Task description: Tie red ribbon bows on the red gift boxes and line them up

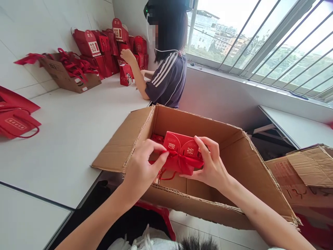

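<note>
Over the open cardboard box (223,139) I hold a small red gift box (182,137) with a red ribbon (183,160) tied in a bow across its front. My right hand (210,163) grips the gift box by its right end, thumb below and fingers on top. At the bow's left side, the thumb and forefinger of my left hand (145,166) pinch the ribbon. More red packets (158,138) and a red cord handle (168,177) show inside the cardboard box, partly hidden behind my hands.
A co-worker (169,76) handles a red box (126,74) at the white table (65,118). Red gift bags (104,48) are stacked by the wall, beside a carton of red ribbons (75,67). Another red bag (18,119) lies at left. A second carton (291,184) stands at right.
</note>
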A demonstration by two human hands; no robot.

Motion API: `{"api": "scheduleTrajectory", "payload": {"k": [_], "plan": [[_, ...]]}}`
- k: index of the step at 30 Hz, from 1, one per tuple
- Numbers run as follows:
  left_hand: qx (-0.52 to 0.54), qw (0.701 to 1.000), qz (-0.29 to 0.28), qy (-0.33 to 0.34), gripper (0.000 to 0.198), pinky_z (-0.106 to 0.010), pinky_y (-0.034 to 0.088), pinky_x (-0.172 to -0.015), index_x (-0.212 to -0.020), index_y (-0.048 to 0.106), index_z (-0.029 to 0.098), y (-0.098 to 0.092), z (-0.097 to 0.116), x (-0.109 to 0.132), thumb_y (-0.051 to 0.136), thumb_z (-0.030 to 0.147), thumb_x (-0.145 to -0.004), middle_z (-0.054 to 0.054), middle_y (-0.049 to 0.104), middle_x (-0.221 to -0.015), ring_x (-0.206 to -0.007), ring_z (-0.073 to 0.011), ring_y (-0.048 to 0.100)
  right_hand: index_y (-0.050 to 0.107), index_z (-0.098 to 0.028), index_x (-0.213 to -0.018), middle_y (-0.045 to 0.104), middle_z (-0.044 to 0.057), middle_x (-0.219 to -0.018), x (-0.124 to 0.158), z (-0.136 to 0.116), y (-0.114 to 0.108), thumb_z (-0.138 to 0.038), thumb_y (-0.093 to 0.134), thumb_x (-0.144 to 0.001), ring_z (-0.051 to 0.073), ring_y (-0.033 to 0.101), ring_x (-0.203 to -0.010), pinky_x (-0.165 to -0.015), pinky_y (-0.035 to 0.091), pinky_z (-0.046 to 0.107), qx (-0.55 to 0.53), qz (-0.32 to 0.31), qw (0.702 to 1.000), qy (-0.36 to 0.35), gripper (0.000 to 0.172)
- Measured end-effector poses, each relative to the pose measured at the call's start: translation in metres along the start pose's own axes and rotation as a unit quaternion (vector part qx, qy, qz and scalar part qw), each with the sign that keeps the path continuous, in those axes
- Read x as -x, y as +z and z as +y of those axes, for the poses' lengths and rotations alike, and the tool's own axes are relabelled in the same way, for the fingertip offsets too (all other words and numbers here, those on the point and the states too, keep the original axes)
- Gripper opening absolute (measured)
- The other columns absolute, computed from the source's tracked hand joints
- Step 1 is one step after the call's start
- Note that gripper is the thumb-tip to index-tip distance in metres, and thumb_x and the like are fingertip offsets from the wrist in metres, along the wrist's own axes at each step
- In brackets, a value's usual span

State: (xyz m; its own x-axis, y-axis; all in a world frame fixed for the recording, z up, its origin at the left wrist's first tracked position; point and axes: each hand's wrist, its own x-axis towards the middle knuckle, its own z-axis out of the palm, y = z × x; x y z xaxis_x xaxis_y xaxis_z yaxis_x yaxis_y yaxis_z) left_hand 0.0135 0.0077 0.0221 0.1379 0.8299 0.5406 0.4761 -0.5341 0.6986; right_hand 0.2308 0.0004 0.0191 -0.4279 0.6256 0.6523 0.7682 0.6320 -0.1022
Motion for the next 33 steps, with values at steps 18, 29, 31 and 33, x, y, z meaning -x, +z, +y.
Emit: {"api": "scheduleTrajectory", "payload": {"k": [18, 29, 31, 33], "plan": [[-0.146, 0.972, -0.088, 0.16, 0.014, -0.031, 0.041, -0.067, -0.076, 0.055, 0.017, 0.014, -0.007, 0.03, 0.048, 0.017, -0.088, 0.0, 0.06, -0.066, -0.062, -0.0143, 0.053, 0.029, -0.021, -0.141, 0.034, 0.014, -0.124, 0.008, 0.098, -0.024, -0.055, 0.075, -0.061, 0.033, 0.047, -0.115, -0.085, 0.056, 0.05, 0.043, 0.006, 0.964, 0.262, 0.098], [-0.23, 0.952, -0.087, 0.185, 0.023, -0.035, 0.034, -0.075, -0.071, 0.057, 0.018, 0.033, -0.027, 0.07, 0.041, 0.022, -0.087, 0.0, 0.056, -0.062, -0.062, -0.0175, 0.048, 0.038, -0.02, -0.135, 0.037, 0.011, -0.127, 0.032, 0.121, 0.123, -0.04, 0.082, -0.051, 0.03, 0.048, -0.119, -0.103, 0.043, 0.042, -0.167, -0.257, 0.906, 0.292, 0.097], [-0.23, 0.952, -0.081, 0.183, 0.022, -0.035, 0.034, -0.073, -0.072, 0.057, 0.019, 0.035, -0.028, 0.071, 0.041, 0.022, -0.086, -0.001, 0.056, -0.062, -0.062, -0.018, 0.048, 0.034, -0.017, -0.136, 0.035, 0.013, -0.13, 0.019, 0.119, 0.167, -0.037, 0.081, -0.053, 0.029, 0.044, -0.123, -0.108, 0.036, 0.039, -0.171, -0.246, 0.908, 0.291, 0.098], [-0.232, 0.952, -0.078, 0.183, 0.021, -0.035, 0.034, -0.071, -0.071, 0.056, 0.018, 0.037, -0.027, 0.072, 0.04, 0.023, -0.084, -0.001, 0.055, -0.062, -0.062, -0.0183, 0.047, 0.029, -0.014, -0.138, 0.032, 0.015, -0.132, 0.009, 0.117, 0.206, -0.036, 0.078, -0.057, 0.028, 0.041, -0.127, -0.11, 0.031, 0.038, -0.173, -0.233, 0.91, 0.297, 0.097]]}}
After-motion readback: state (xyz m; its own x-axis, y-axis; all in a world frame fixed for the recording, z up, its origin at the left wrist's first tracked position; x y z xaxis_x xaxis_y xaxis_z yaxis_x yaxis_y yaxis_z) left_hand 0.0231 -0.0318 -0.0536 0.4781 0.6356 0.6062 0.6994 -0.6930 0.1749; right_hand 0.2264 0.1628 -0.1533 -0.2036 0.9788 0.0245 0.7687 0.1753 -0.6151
